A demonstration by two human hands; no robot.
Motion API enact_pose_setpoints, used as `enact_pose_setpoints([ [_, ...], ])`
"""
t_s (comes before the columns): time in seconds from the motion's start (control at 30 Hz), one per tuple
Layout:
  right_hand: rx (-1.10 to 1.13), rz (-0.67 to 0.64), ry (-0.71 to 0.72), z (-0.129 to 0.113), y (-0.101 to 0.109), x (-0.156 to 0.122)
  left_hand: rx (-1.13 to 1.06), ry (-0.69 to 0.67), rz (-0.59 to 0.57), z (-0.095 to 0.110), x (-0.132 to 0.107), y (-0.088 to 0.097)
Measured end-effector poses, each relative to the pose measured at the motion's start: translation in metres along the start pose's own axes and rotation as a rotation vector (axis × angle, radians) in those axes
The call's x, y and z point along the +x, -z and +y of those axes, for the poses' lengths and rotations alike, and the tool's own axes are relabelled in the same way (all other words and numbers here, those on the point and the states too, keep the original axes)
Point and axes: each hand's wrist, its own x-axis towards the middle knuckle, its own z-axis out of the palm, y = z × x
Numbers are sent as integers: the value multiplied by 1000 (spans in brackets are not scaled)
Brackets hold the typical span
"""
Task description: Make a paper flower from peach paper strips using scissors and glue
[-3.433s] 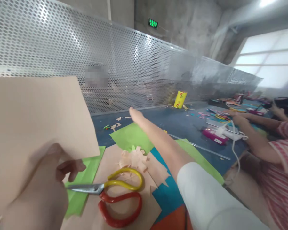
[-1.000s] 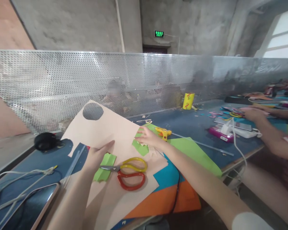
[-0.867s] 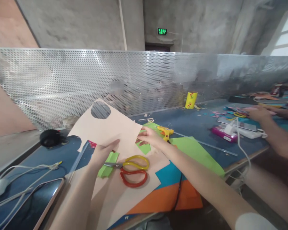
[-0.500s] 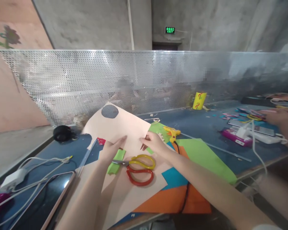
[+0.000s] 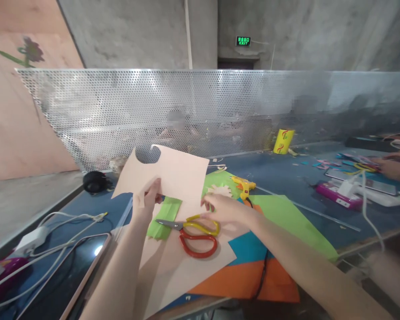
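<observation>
My left hand (image 5: 147,195) pinches the lower edge of a sheet of pale pink paper (image 5: 180,173), raised and tilted above the table. A rounded notch is cut from the sheet's upper edge. At its lower right corner, my right hand (image 5: 225,206) has curled fingers closed on the paper's edge. Scissors (image 5: 199,246) with one yellow and one red handle lie below my hands, blades pointing left over a folded green paper piece (image 5: 165,218). Under them spreads another pale pink sheet (image 5: 173,275). A scalloped pale paper cutout (image 5: 221,191) sits just behind my right hand.
Orange (image 5: 246,282), blue (image 5: 248,249) and green sheets (image 5: 286,218) lie to the right. A yellow glue gun (image 5: 243,184) rests behind them. A tablet (image 5: 63,275) and white cables are at left. Another person's hand (image 5: 395,166) is at far right. A perforated metal screen (image 5: 126,111) stands behind.
The raised pink sheet has been turned, so its round cut now opens at the upper edge. My left hand has shifted its hold; my right hand is slightly lower and farther right.
</observation>
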Motion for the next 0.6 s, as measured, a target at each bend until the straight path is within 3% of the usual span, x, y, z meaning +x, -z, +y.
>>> enact_pose_setpoints([
  [0.1,-308,-213,164,-15,-2,-8,-27,-38,143,0,5,3],
  [0.17,-405,-242,216,-24,-4,-11,-46,-55,176,0,7,4],
  [0.37,-510,-247,188,-38,-12,-17,-84,-74,218,0,8,6],
  [0.6,-444,-255,70,-44,-22,-17,-97,-55,280,4,9,9],
])
